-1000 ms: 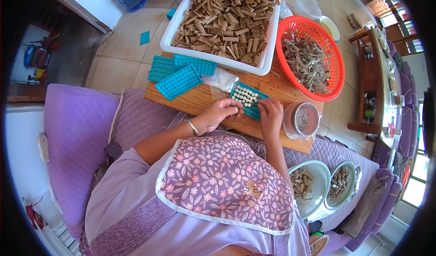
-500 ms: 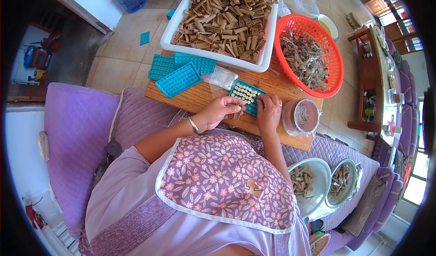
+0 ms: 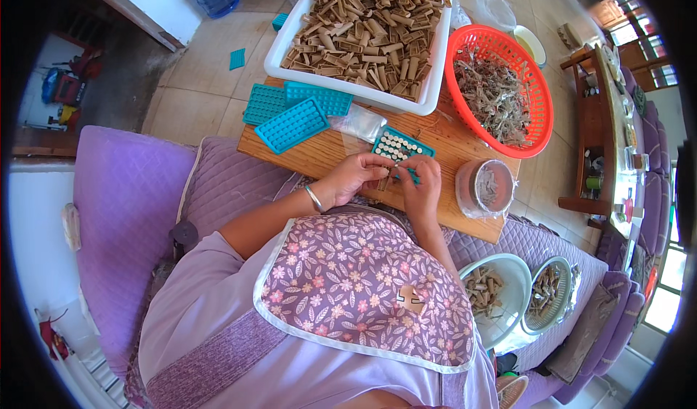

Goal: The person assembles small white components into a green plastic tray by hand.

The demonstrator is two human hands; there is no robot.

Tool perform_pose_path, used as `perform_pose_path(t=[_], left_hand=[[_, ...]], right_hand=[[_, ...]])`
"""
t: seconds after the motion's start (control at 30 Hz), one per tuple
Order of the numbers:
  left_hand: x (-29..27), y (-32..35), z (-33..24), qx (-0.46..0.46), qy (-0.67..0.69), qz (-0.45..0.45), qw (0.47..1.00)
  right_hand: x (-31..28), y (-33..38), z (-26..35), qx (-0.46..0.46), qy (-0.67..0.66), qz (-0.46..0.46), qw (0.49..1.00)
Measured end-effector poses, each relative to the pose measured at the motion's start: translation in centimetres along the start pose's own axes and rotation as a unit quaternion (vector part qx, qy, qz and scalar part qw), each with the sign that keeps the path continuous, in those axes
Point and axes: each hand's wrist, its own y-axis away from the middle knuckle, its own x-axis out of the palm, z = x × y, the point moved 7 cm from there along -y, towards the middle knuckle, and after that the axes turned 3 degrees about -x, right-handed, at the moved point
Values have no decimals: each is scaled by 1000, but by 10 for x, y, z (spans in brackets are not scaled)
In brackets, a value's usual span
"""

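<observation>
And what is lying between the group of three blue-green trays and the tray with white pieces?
In the head view, a clear plastic bag or sheet lies between them, on the wooden table.

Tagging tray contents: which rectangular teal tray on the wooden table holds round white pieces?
The rectangular teal tray nearest the right hand. Round white pieces sit in it; the three rectangular teal trays farther left show none.

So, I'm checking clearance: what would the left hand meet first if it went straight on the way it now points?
Most likely the right hand, which sits just ahead of the left hand; whether the two touch is unclear from this view.
</observation>
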Motion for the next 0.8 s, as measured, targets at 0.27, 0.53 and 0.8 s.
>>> perform_pose_path(t=[0.27, 0.53, 0.8], left_hand=[[4, 3, -1, 7, -44, -12, 999], [7, 15, -5, 60, -152, 30, 986], [14, 29, -7, 63, -116, 110, 985]], right_hand=[[10, 11, 6, -12, -51, 38, 998], [14, 13, 3, 145, -112, 155, 971], [4, 12, 41, -5, -6, 82, 997]])
